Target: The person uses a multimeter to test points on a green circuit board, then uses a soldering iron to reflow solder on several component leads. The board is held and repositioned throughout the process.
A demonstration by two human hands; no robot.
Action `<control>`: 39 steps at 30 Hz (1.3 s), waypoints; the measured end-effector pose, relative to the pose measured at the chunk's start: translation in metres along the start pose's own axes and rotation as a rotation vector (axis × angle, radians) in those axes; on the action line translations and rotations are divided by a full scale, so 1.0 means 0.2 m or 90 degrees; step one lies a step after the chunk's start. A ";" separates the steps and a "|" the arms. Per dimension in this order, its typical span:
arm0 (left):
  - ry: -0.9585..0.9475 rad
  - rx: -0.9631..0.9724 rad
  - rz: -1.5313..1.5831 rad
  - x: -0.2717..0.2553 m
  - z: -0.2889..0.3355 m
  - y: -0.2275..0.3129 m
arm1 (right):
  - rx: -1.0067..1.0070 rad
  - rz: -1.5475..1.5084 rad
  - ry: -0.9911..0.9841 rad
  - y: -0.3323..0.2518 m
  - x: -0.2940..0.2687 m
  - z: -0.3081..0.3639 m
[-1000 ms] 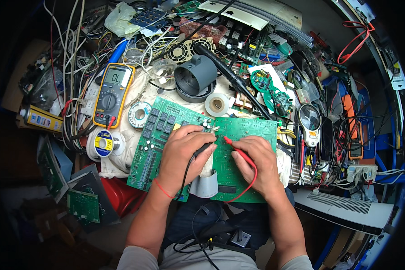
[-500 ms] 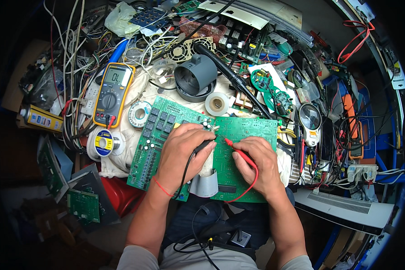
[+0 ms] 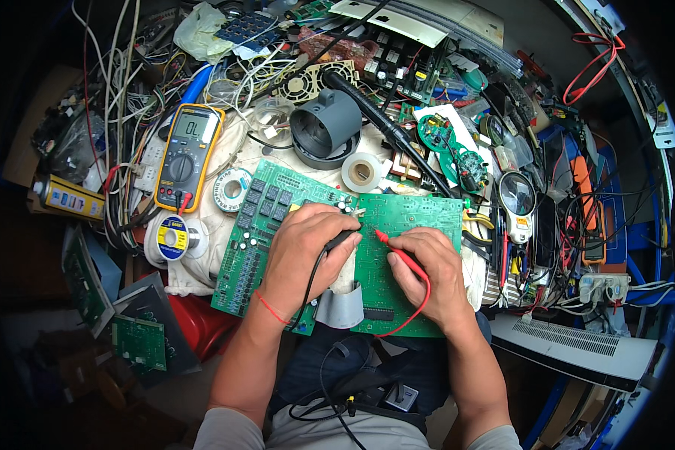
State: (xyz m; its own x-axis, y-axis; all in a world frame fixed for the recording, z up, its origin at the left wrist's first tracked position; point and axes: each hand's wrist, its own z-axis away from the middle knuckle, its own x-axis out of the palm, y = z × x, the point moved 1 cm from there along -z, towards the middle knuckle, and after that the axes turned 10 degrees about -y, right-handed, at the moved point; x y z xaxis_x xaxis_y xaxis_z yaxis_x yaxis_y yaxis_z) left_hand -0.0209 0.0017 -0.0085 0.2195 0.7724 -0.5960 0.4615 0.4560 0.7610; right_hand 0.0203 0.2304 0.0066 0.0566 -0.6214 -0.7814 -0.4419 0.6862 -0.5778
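Note:
Two green circuit boards lie side by side at the near edge of the bench, joined by a grey ribbon cable (image 3: 340, 307). My left hand (image 3: 301, 251) is closed on a black test probe (image 3: 340, 241) above the inner edge of the left circuit board (image 3: 236, 274), which carries black relays. My right hand (image 3: 432, 271) pinches a red test probe (image 3: 404, 257), its tip pointing at the right circuit board (image 3: 420, 214); whether either tip touches cannot be made out. At the left stands a yellow-cased multimeter (image 3: 190, 157) with leads plugged in and its display lit.
Beside the multimeter are a solder spool (image 3: 174, 238) and a wire reel (image 3: 232, 189). Behind the boards stand a grey cylindrical housing (image 3: 325, 124) and a tape roll (image 3: 361, 173). A magnifier (image 3: 517, 196) and pliers (image 3: 478, 220) lie right. Tangled cables and circuit boards crowd the back.
Both hands keep nearly the same place, each with its probe. The left circuit board and the wire reel have shifted very slightly left.

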 end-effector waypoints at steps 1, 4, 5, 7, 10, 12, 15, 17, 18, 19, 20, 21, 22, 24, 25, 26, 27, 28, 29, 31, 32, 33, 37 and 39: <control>0.001 -0.001 0.002 0.00 0.00 0.00 | 0.000 0.004 0.003 0.00 0.00 0.00; -0.002 0.002 -0.001 0.00 0.00 0.00 | -0.001 0.004 0.003 0.00 0.00 0.00; -0.002 0.002 -0.003 0.00 0.00 0.00 | -0.001 0.000 0.000 0.00 0.00 0.00; -0.002 0.003 -0.007 0.00 -0.01 0.00 | -0.003 0.004 0.002 0.00 0.00 0.00; -0.004 -0.002 -0.011 0.00 0.00 0.00 | -0.003 0.009 0.003 0.01 0.00 0.01; -0.005 -0.004 -0.012 0.00 -0.01 0.00 | -0.003 0.005 0.001 0.01 0.00 0.01; -0.006 -0.006 -0.012 0.00 -0.01 0.00 | -0.001 0.001 0.000 0.01 0.01 0.01; -0.004 -0.007 -0.009 0.00 -0.01 0.00 | -0.001 0.001 -0.002 0.01 0.01 0.01; -0.003 -0.008 -0.006 0.00 -0.01 0.00 | -0.002 0.001 -0.002 0.01 0.01 0.01; -0.001 -0.010 -0.003 0.00 -0.01 0.00 | -0.002 0.007 0.000 0.01 0.01 0.01; 0.000 -0.008 -0.005 0.00 -0.01 0.00 | -0.003 0.003 -0.003 0.01 0.01 0.01; 0.001 -0.005 -0.006 0.00 -0.01 0.00 | -0.003 0.003 -0.005 0.01 0.01 0.01; 0.002 -0.003 -0.008 0.00 -0.01 0.00 | -0.004 0.008 -0.003 0.01 0.01 0.00; 0.009 0.002 -0.009 0.01 -0.01 0.00 | -0.002 0.007 -0.011 0.01 0.01 0.01; 0.012 0.005 -0.009 0.01 -0.01 0.00 | -0.002 0.012 -0.011 0.01 0.01 0.01; 0.011 0.002 -0.007 0.01 -0.02 0.00 | -0.001 0.008 -0.015 0.01 0.01 0.01; 0.010 0.000 -0.005 0.01 -0.02 0.00 | 0.000 0.008 -0.017 0.01 0.01 0.01; 0.008 -0.003 -0.002 0.01 -0.02 0.00 | 0.000 0.012 -0.016 0.01 0.01 0.00; 0.008 -0.004 -0.003 0.01 -0.02 0.00 | 0.000 0.010 -0.019 0.01 0.01 0.00; 0.006 -0.008 -0.003 0.00 -0.01 0.00 | -0.001 0.016 -0.020 0.00 0.01 0.01; 0.005 -0.008 -0.004 0.00 -0.01 0.00 | -0.001 0.011 -0.022 0.00 0.01 0.01; 0.005 -0.009 -0.005 0.00 -0.01 0.00 | 0.000 0.009 -0.023 0.00 0.01 0.01; 0.007 -0.013 0.001 0.00 -0.01 0.00 | 0.001 0.016 -0.026 0.00 0.01 0.00; 0.004 -0.014 0.003 0.00 -0.01 0.01 | 0.000 0.014 -0.027 0.00 0.01 0.00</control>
State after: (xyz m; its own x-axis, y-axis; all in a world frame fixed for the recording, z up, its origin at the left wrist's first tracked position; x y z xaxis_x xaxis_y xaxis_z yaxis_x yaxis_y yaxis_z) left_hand -0.0225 0.0026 -0.0066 0.2169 0.7770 -0.5909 0.4407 0.4622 0.7695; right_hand 0.0204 0.2304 0.0049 0.0845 -0.5899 -0.8030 -0.4428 0.6997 -0.5606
